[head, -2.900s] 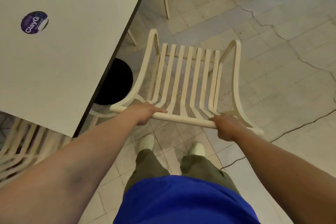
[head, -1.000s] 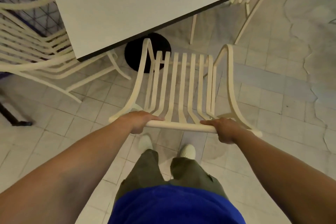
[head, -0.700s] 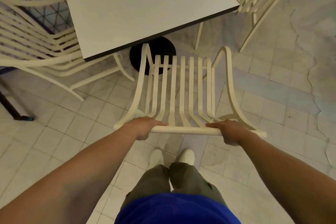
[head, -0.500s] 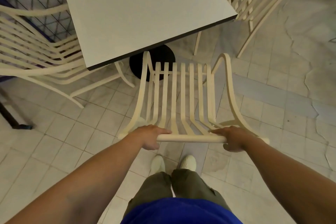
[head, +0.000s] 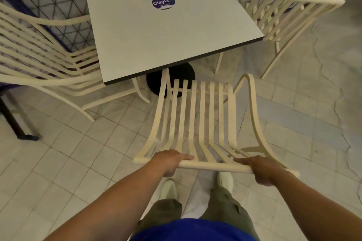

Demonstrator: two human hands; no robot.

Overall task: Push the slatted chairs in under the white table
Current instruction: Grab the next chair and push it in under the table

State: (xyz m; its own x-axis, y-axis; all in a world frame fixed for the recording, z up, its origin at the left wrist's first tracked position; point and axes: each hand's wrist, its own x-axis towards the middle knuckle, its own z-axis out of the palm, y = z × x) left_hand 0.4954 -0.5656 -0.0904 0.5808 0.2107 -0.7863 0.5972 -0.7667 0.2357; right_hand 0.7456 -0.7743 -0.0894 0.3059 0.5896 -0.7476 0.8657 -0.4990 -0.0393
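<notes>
Where the tiled floor (head: 78, 152) runs up to the white table (head: 176, 35), three slatted chairs stand around it. The left chair (head: 39, 68) has its slats reaching under the table's left edge, the far chair (head: 284, 11) stands off its far right corner, and the held chair (head: 201, 115) is at the near edge, with its seat front just meeting the tabletop and turned slightly off square to it. Beneath the table sits the black pedestal base (head: 176, 76), directly ahead of the held chair's front. The top rail (head: 213, 166), on the side away from the table, is held in both hands: the left grip (head: 170, 160) wraps over it and the right grip (head: 262, 168) closes round it likewise. The likely trouble is that a straight shove drives the front legs against that base, or that the raised left armrest catches the table's dark edge. Uneven pressure between the grips could also swing the chair toward the left chair's leg.
</notes>
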